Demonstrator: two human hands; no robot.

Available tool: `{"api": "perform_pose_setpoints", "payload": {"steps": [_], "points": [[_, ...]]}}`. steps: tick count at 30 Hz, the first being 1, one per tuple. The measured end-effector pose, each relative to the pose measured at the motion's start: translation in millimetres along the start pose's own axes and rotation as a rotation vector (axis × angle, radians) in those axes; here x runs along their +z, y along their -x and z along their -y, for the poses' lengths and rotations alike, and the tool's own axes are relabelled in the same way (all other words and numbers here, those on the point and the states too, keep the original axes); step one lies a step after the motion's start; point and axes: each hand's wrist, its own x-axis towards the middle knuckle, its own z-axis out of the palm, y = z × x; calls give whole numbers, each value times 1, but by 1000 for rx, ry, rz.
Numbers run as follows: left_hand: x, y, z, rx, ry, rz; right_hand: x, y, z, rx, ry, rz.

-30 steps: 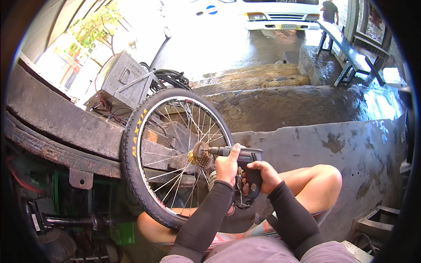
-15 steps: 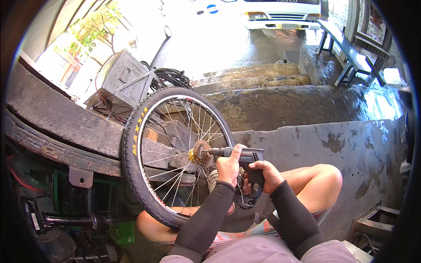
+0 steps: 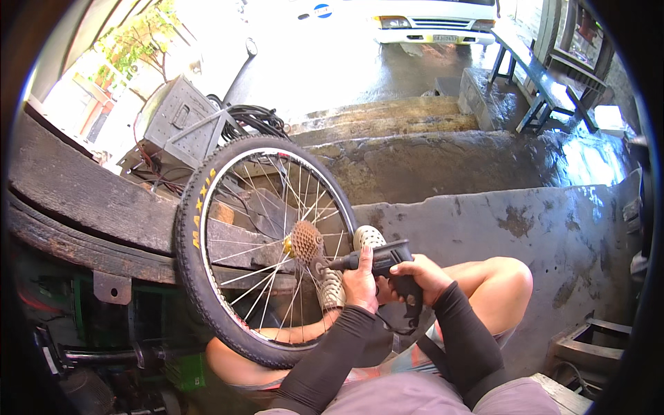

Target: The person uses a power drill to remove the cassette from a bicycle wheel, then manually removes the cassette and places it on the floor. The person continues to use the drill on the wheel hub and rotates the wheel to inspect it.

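Note:
Both my hands hold a black power drill (image 3: 391, 257). My left hand (image 3: 360, 282) wraps the front of its body. My right hand (image 3: 422, 278) is closed round the rear handle. A small round disc (image 3: 319, 268) sits at the drill's tip, just below and right of a rusty brown bicycle cassette (image 3: 306, 241); I cannot tell whether they touch. The cassette is on the hub of a bicycle wheel (image 3: 188, 252) with a black knobby tyre and silver spokes. That wheel stands tilted between my bent legs, against a dark wooden beam.
White perforated clogs (image 3: 370, 237) are on my feet behind the wheel. A grey metal box (image 3: 178, 119) with coiled black cables (image 3: 256, 119) stands at the far left. Concrete steps (image 3: 387, 117) lead out toward a parked white truck (image 3: 436, 24). A blue bench (image 3: 529, 72) stands at the far right.
The drill's tip has moved down, off the front of the cassette, and its disc now shows below it. Both hands have come down with the drill. The whole view has shifted slightly.

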Motion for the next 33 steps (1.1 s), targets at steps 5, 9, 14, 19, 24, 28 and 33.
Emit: {"api": "perform_pose_setpoints", "payload": {"steps": [5, 9, 14, 19, 24, 28, 33], "points": [[23, 6, -20, 245, 116, 183, 10, 26, 40, -165, -86, 153], [38, -24, -45, 66, 331, 210, 20, -6, 33, -169, -161, 145], [22, -38, -47, 63, 168, 144, 21, -28, 5, 57, -403, 114], [14, -25, -48, 47, 142, 189, 23, -23, -9, -59, -359, 161], [13, -37, -43, 44, 119, 207, 20, -24, -7, -33, -388, 144], [13, -28, -49, 66, 55, 231, 22, -21, -14, -103, -311, 146], [10, -38, -51, 56, 62, 195, 29, -25, -6, -46, -312, 130]]}}
